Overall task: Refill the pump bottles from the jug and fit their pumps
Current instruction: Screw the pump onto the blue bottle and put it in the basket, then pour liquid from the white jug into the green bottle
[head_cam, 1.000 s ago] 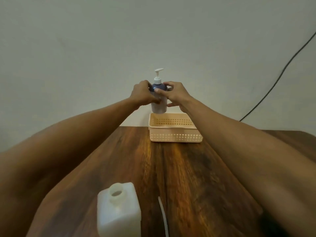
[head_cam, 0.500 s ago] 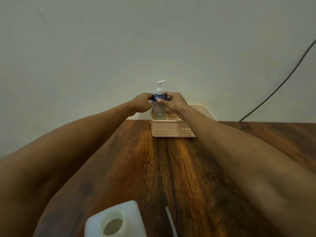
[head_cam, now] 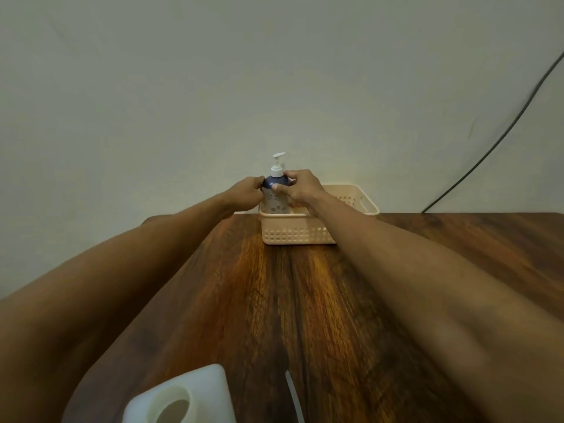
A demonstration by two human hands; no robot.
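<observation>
the pump bottle [head_cam: 276, 199], lifted a second ago, now stands in the basket [head_cam: 363, 203]; left hand [head_cam: 244, 190] and right hand [head_cam: 300, 187] still clasp it; pump fitted, seemingly done.

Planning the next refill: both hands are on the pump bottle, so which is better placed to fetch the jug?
Probably the left hand: the jug sits near, left of centre, on that arm's side; the right hand would cross over.

Left hand [head_cam: 247, 190] and right hand [head_cam: 302, 187] are seen bare; forearms are left uncovered up to the frame edge (bulged by wide-angle lens).
</observation>
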